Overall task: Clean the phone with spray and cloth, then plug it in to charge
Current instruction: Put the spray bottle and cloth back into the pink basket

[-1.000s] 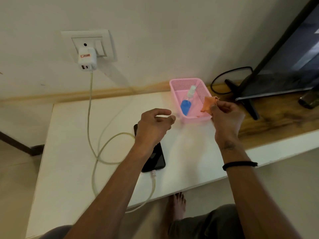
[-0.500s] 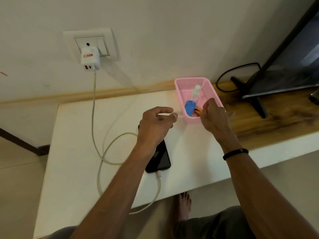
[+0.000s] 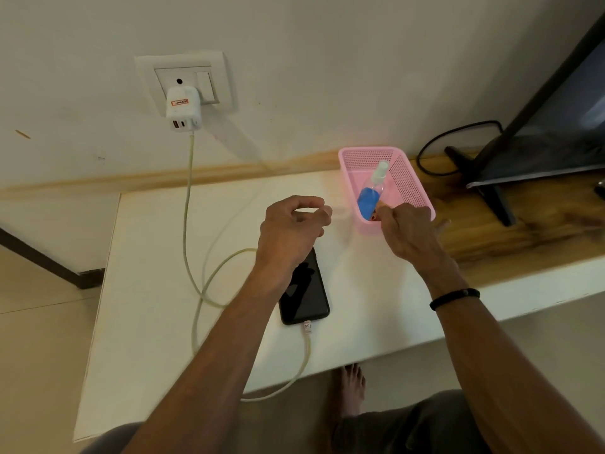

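Phone (image 3: 306,290) is lying face up on the white table (image 3: 147,290), screen dark, roughly mid-table and toward the front edge. Its far end is sitting under the left wrist. Charging cable (image 3: 193,224) is plugged into the phone's near end; it is looping over the front edge, curling back across the table's left half and rising to the white charger (image 3: 182,108) in the wall socket (image 3: 183,80) above the table's back edge.

Pink basket (image 3: 404,173) is standing at the table's back right corner, where the white top meets the wooden shelf (image 3: 523,231). Spray bottle (image 3: 371,191) with blue label is lying tilted inside it, nozzle toward the wall. A sliver of orange cloth (image 3: 374,217) is showing at the basket's near end.

Left hand (image 3: 291,231) is hovering above the table just beyond the phone, fingers loosely curled, holding nothing. Right hand (image 3: 404,231) is reaching over the basket's near rim, fingertips down by the cloth; cannot tell whether it is gripping the cloth or has let go. Black band (image 3: 455,298) is sitting on the right wrist.

A dark screen on a stand (image 3: 491,198) is occupying the shelf, right of the basket.
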Demonstrator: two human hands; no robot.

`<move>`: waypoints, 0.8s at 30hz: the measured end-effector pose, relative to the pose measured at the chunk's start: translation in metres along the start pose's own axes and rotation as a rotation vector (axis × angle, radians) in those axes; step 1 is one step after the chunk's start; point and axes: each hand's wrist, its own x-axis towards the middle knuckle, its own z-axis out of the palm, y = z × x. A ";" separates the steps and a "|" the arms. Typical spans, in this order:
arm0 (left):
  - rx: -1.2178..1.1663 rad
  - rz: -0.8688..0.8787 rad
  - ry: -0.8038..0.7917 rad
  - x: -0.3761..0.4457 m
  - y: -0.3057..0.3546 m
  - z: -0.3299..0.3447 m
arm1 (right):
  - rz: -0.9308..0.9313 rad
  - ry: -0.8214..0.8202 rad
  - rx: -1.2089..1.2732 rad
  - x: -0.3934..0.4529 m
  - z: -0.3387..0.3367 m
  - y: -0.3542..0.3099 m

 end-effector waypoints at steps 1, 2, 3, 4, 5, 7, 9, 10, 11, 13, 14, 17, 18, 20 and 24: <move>0.001 0.001 -0.001 0.000 0.000 0.000 | -0.027 0.009 -0.034 0.000 0.001 0.000; 0.002 0.001 -0.001 0.000 0.000 0.000 | -0.048 0.043 -0.079 0.000 0.005 0.003; 0.005 0.002 0.001 0.000 0.000 0.000 | -0.081 0.049 -0.139 0.000 0.008 0.006; 0.009 0.004 0.004 0.000 0.000 0.000 | -0.087 0.046 -0.156 -0.002 0.008 0.006; 0.014 0.006 0.007 0.000 0.000 0.000 | -0.094 0.052 -0.164 -0.002 0.007 0.005; 0.019 0.011 0.013 0.000 0.000 -0.002 | -0.057 0.072 -0.107 -0.003 0.003 0.005; 0.020 0.014 0.020 0.001 0.000 -0.003 | -0.024 0.084 -0.041 -0.008 -0.003 0.001; 0.021 0.015 0.021 0.000 0.000 -0.004 | -0.023 0.107 0.004 -0.013 -0.006 -0.001; 0.023 0.017 0.022 0.000 0.001 -0.004 | -0.039 0.144 0.042 -0.017 -0.007 -0.002; 0.029 0.025 0.023 -0.001 0.001 -0.006 | -0.055 0.217 0.114 -0.031 -0.011 -0.009; 0.033 0.031 0.026 -0.001 0.001 -0.007 | -0.055 0.253 0.151 -0.037 -0.012 -0.014; 0.051 0.054 0.055 0.000 0.003 -0.011 | -0.057 0.414 0.254 -0.053 -0.021 -0.035; 0.062 0.069 0.075 0.000 0.004 -0.014 | -0.080 0.503 0.259 -0.057 -0.023 -0.041; 0.106 0.121 0.131 0.000 0.005 -0.019 | -0.171 0.619 0.315 -0.066 -0.027 -0.055; 0.172 0.256 0.235 -0.003 0.010 -0.032 | -0.398 0.630 0.537 -0.073 -0.023 -0.087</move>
